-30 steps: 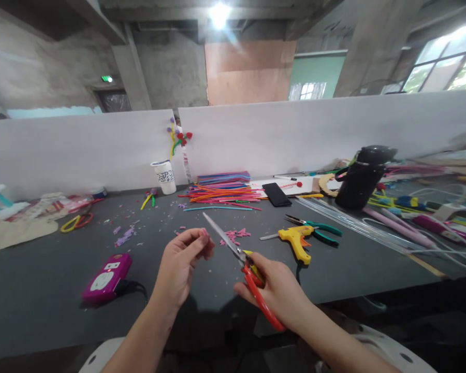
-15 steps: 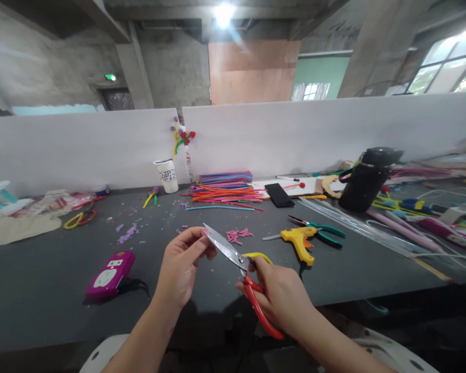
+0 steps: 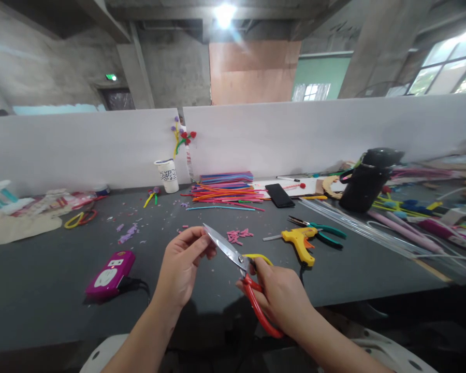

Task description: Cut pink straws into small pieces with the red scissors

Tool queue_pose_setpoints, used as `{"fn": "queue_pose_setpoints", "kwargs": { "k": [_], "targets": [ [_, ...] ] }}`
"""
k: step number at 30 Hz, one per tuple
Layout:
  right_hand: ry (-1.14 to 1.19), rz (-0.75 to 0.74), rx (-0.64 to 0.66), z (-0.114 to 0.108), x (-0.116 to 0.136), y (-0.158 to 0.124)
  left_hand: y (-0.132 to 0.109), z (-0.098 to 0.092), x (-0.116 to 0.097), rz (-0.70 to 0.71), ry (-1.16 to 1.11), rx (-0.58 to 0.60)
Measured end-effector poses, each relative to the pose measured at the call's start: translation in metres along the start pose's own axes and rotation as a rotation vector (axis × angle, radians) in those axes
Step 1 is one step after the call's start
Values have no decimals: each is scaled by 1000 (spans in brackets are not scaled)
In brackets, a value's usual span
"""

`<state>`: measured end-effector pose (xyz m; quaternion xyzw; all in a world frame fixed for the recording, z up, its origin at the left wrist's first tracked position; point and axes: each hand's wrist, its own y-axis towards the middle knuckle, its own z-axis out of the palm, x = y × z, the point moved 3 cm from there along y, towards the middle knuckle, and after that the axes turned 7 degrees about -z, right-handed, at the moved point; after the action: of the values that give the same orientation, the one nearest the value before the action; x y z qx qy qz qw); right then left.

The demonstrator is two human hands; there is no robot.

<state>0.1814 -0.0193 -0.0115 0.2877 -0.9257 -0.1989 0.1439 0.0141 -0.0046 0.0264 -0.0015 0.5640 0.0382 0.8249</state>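
My right hand (image 3: 281,292) grips scissors (image 3: 227,251) with one red and one yellow handle. Their metal blades look nearly closed and point up and left. At the blade tips, my left hand (image 3: 182,264) is closed in a pinch, thumb against fingers; what it holds is too small or hidden to make out. Just beyond the blades, short pink cut pieces (image 3: 238,235) lie in a loose heap on the dark table (image 3: 171,331). A yellow glue gun (image 3: 298,242) lies right of the scissors, beside green-handled pliers (image 3: 322,231).
Coloured pipe cleaners (image 3: 225,190) are stacked at the back, near a phone (image 3: 279,195) and a white cup (image 3: 166,176). A magenta box with a cord (image 3: 111,274) sits at left, below purple scraps (image 3: 128,234). A black flask (image 3: 368,178) stands at right.
A bit of pink that showed by the blade tips is no longer visible there. Both hands and the scissors have hardly moved.
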Motion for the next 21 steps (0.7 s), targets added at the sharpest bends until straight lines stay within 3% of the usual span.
{"fn": "queue_pose_setpoints", "kwargs": {
  "k": [14, 17, 21],
  "targets": [
    [45, 25, 8, -3, -2, 2, 1, -2, -2, -12, -9, 6],
    [230, 114, 30, -3, -5, 2, 1, -2, -1, -15, 11, 5],
    [651, 222, 5, -4, -8, 7, 2, 1, 4, -19, 122, 32]
  ]
}}
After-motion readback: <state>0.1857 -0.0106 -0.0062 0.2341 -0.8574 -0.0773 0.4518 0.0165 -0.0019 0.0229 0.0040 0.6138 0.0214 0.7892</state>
